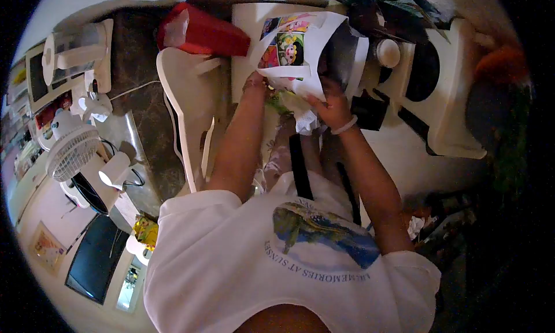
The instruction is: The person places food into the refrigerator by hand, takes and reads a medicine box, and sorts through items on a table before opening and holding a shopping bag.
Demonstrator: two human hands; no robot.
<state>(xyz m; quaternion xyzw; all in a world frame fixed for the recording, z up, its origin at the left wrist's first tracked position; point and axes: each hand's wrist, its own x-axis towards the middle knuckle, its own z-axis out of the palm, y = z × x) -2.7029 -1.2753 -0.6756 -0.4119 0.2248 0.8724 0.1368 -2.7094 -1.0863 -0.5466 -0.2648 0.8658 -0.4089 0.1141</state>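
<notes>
A white bag [315, 55] with colourful cartoon pictures lies tilted in front of me, its dark inside showing on the right. My left hand [255, 82] is at the bag's lower left edge, its fingers mostly hidden. At the lower right edge, my right hand [334, 106] grips the bag, with the thumb on its near side. Crumpled white material [305, 120] hangs just below the bag between my hands, beside something green [281, 102] that I cannot make out.
A red container [202, 32] lies at the upper left, by a pale chair [179, 90]. To the right are a white lidded jar [388, 53], a black object [370, 110] and a pale chair-like frame [457, 102]. A white fan [74, 145] stands far left.
</notes>
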